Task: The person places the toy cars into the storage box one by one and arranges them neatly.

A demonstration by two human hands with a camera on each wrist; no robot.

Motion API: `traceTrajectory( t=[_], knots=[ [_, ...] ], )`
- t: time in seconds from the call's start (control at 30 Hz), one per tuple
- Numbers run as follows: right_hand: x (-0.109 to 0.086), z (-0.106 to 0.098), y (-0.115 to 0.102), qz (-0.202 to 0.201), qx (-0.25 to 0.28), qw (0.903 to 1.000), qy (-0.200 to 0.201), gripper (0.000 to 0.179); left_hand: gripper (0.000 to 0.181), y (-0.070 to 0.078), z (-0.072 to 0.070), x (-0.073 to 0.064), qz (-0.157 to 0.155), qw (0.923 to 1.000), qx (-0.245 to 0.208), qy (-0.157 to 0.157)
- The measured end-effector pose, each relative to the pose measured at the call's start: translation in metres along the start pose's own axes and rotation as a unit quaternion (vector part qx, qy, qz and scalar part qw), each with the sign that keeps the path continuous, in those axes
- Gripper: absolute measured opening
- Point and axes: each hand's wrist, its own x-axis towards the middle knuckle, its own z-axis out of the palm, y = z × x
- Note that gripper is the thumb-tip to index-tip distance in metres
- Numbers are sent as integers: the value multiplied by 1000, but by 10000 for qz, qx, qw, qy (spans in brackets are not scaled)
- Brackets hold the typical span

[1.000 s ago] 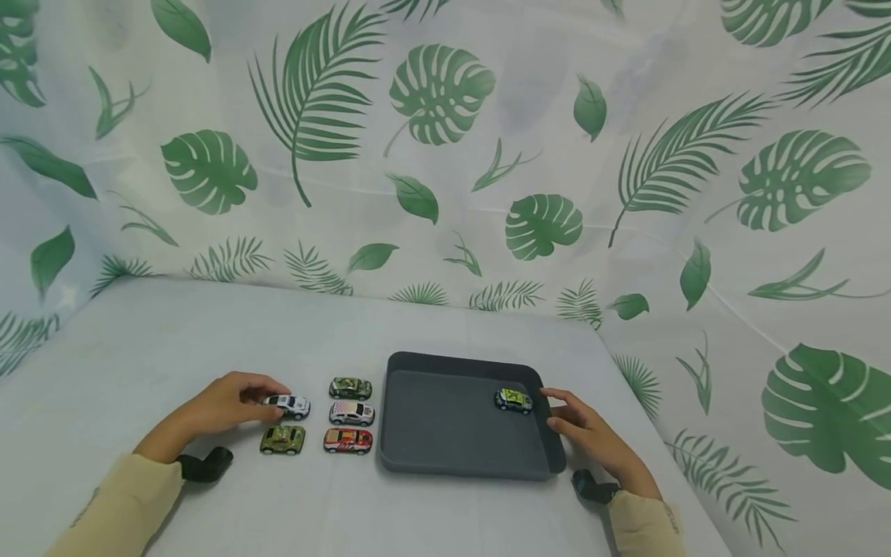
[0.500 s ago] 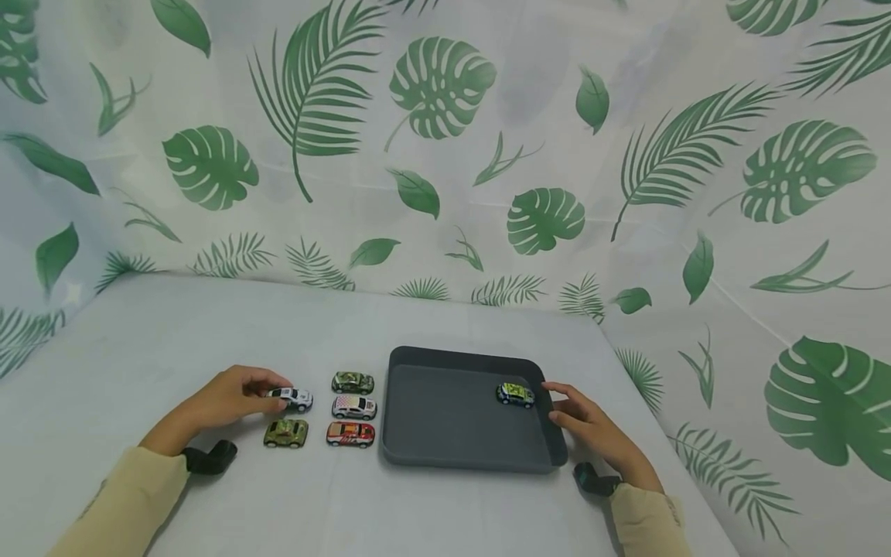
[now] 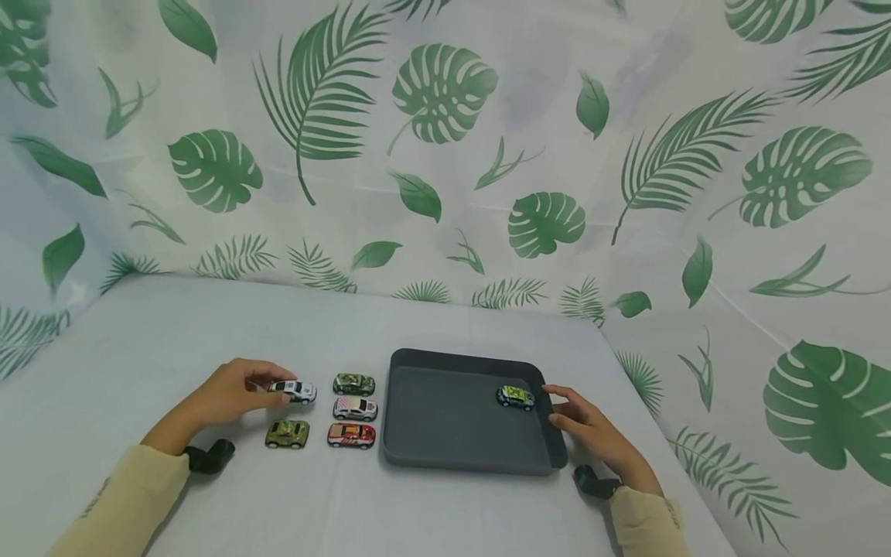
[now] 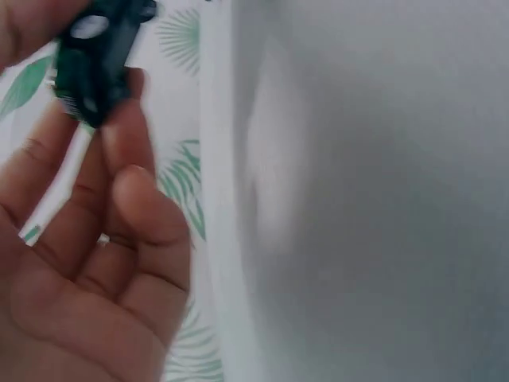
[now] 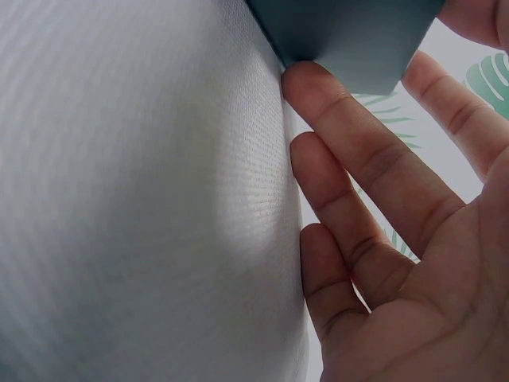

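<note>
We see the left hand [image 3: 230,394] with thumb and fingers clamped on the left end of a white toy car [image 3: 297,391]; in the left wrist view the fingers that do not pinch it curl loosely below. We cannot be sure whether its wheels touch the worktop [image 3: 404,514].

We judge the car light and stiff, with a smooth shell that may slip a little and wheels that could roll under a careless push. Its flanks seem the best hold, thumb on one side and fingers on the other, off the wheels. Its long axis runs left to right, roughly in line with the reach towards the tray [image 3: 452,425], and its nose seems to be the far, right-hand end, though it is too small for us to be certain.

Just nearer the body we find an olive toy car [image 3: 288,434]. Further right, a camouflage car [image 3: 353,384], a pink-and-white car [image 3: 355,408] and a red car [image 3: 351,435] form a column, all lying sideways.

Beyond them, the tray holds a yellow-green car [image 3: 516,397] near its right wall. There the right hand [image 3: 593,429] rests its extended, parted fingers against the outside.
</note>
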Motion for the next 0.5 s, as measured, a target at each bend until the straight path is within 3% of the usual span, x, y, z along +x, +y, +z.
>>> traceTrajectory(
  t=[0.3, 0.5],
  knots=[
    [1, 1, 1, 36, 12, 10000, 31, 57, 33, 16, 0, 1, 232, 9992, 113, 315],
    [0, 1, 1, 103, 63, 9999, 17, 58, 32, 26, 2, 1, 379, 9985, 181, 362]
  ],
)
